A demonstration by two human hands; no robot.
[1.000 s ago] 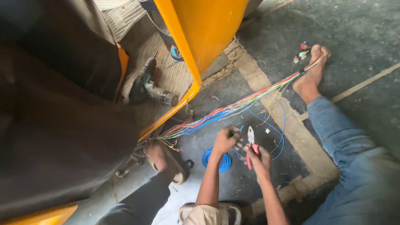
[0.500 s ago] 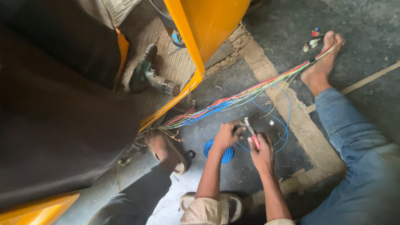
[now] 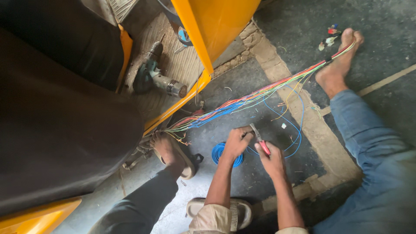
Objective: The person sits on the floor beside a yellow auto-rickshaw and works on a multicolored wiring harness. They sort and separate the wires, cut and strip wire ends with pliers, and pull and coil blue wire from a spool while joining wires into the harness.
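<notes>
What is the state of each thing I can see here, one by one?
Pliers: held in the right hand, pointing up toward the left hand.
Left hand: closed, at a blue wire.
Blue wire coil: wound, flat on the floor, partly under the left hand.
Wire bundle: stretched out, far end at a bare foot.
Drill: lying on its side, untouched.

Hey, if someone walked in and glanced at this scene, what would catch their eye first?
Probably the bundle of coloured wires stretched across the floor from the bright yellow vehicle panel toward a bare foot at upper right. Below it, the right hand grips red-handled pliers, the left hand beside a blue wire coil.
</notes>
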